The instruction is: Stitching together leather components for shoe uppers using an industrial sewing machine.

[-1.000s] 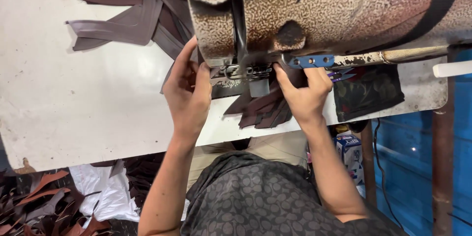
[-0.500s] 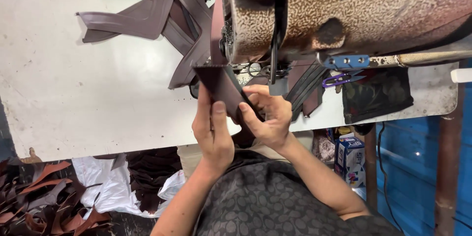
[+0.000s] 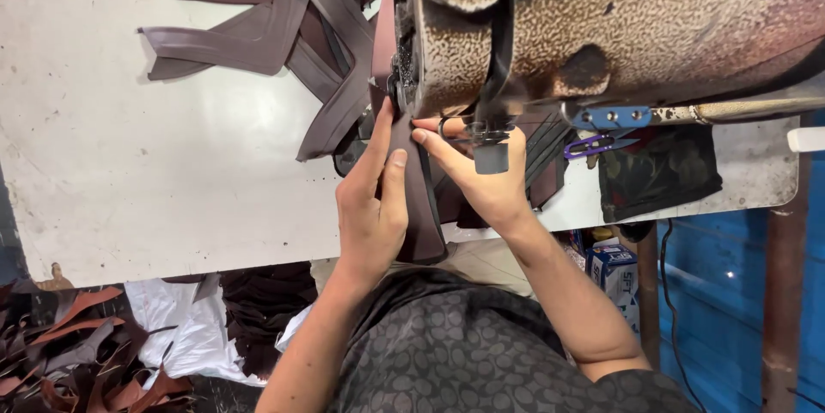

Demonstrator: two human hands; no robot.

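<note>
left hand [image 3: 371, 207] lies flat on a dark brown leather strip [image 3: 418, 198], fingers extended and pressing it down; thumb side rests along the strip's left edge, nothing enclosed in the grip. right hand [image 3: 477, 174] pinches the same strip from the right, index finger and thumb closed on its upper part just below the presser foot [image 3: 488, 134] of the sewing machine [image 3: 601, 26]. the strip runs from under the machine head toward the person, its lower end hanging over the near edge of the white table [image 3: 129, 164].

a pile of brown leather strips [image 3: 275, 35] fans out behind the left hand, beside the machine. more dark pieces [image 3: 541, 164] lie under the machine head to the right of the right hand. purple thread snips [image 3: 593, 146] sit just beside a dark cloth [image 3: 657, 172]. the machine head hides the needle area.

both forearms rise from below, wrists bent slightly, converging at the strip. leather scraps [image 3: 69, 353] lie on the floor at left.
</note>
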